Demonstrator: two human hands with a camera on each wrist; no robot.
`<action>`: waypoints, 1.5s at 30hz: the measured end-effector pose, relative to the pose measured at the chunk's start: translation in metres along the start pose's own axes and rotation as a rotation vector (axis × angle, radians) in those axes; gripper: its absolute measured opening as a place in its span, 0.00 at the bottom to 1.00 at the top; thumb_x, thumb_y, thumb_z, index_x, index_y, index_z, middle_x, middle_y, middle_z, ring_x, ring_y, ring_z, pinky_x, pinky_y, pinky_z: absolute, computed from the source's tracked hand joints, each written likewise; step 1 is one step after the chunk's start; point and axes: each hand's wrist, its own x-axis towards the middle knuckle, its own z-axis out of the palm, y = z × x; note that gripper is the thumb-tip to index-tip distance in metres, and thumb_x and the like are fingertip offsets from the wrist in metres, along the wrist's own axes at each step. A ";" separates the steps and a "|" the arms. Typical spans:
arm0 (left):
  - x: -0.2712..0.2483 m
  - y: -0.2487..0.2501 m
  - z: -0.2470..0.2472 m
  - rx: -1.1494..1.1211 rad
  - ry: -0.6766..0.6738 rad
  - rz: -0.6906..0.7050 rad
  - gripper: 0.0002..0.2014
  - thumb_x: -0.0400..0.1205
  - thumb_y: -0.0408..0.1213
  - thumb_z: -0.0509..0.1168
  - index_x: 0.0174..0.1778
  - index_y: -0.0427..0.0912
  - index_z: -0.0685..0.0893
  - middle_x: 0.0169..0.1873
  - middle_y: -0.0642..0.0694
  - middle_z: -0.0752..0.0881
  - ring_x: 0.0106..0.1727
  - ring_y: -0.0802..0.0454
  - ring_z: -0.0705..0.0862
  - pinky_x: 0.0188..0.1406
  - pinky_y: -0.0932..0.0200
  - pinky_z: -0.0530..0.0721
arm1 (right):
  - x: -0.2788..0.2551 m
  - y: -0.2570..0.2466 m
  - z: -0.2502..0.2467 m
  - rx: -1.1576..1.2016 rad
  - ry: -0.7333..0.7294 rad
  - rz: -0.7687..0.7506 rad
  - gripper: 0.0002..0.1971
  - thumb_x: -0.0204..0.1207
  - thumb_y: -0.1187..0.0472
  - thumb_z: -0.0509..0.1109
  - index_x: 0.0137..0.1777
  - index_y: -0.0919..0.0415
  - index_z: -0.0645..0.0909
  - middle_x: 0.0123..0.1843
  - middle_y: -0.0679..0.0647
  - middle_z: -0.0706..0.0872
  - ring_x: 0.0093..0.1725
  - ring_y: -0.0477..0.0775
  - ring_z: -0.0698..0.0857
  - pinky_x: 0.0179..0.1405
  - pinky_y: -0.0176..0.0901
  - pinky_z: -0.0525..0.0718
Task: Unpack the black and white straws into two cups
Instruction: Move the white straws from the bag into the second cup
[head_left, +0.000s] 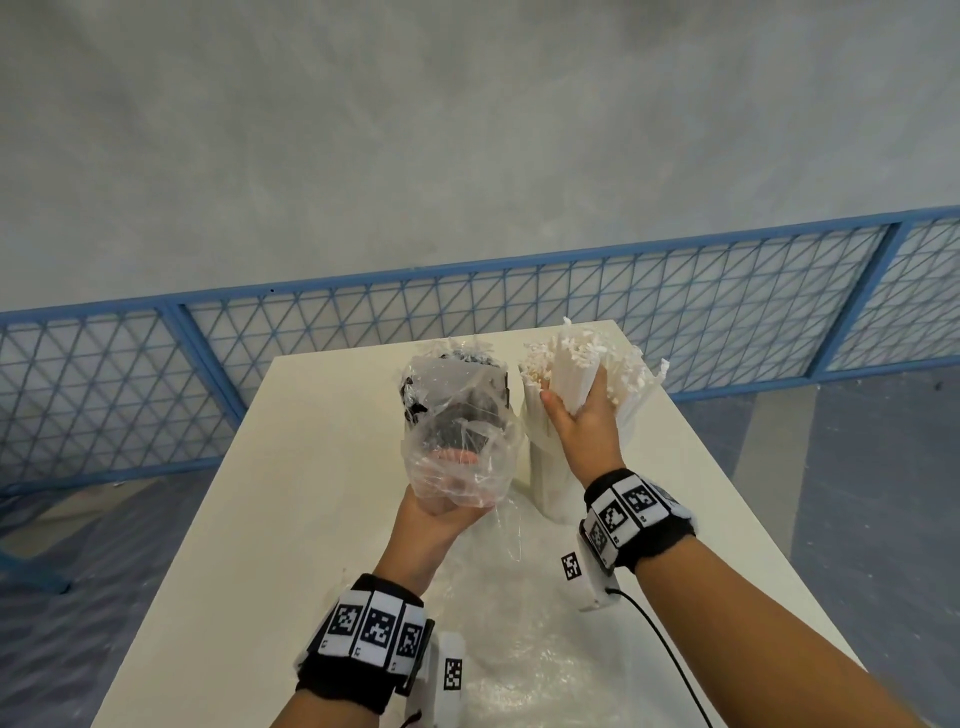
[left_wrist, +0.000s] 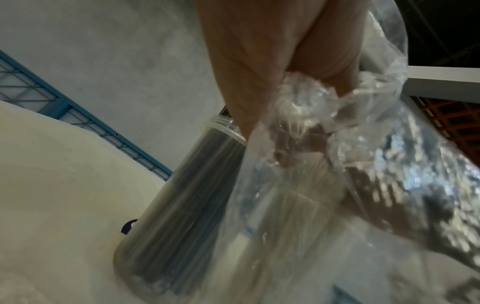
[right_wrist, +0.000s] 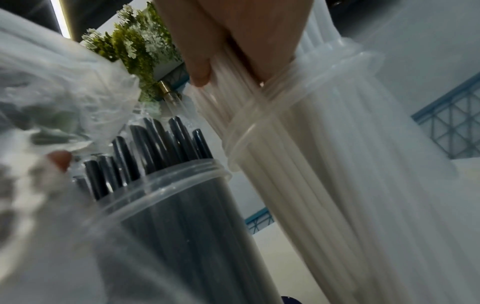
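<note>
My left hand grips a crumpled clear plastic bag held up over the black straws, which show dimly through it. In the left wrist view my fingers bunch the bag beside a clear cup full of black straws. My right hand is wrapped around a bundle of white straws standing in a second clear cup. The right wrist view shows both cups side by side: black straws on the left, white straws on the right.
Both cups stand toward the far end of a white table. Another clear plastic wrapper lies on the table near me. A blue mesh fence runs behind the table. Green and white flowers appear overhead in the right wrist view.
</note>
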 end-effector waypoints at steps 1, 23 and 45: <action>0.000 0.000 -0.001 -0.009 0.013 0.011 0.20 0.64 0.30 0.78 0.51 0.47 0.85 0.45 0.48 0.91 0.50 0.51 0.89 0.46 0.62 0.85 | -0.005 -0.001 -0.002 -0.014 -0.021 -0.026 0.35 0.75 0.61 0.71 0.78 0.63 0.57 0.76 0.54 0.70 0.77 0.53 0.68 0.72 0.36 0.66; -0.034 0.004 0.007 -0.087 0.453 0.059 0.33 0.71 0.40 0.76 0.68 0.58 0.68 0.65 0.41 0.78 0.69 0.41 0.77 0.74 0.37 0.72 | -0.102 0.040 -0.022 0.309 -0.377 0.532 0.20 0.77 0.47 0.63 0.65 0.56 0.74 0.44 0.52 0.86 0.44 0.51 0.88 0.51 0.50 0.84; -0.086 -0.061 -0.085 0.713 0.377 -0.336 0.06 0.82 0.29 0.62 0.50 0.40 0.72 0.34 0.43 0.86 0.23 0.50 0.80 0.26 0.64 0.76 | -0.130 0.099 -0.029 -0.716 -0.258 0.081 0.36 0.72 0.46 0.72 0.76 0.59 0.64 0.69 0.61 0.72 0.64 0.61 0.73 0.64 0.53 0.74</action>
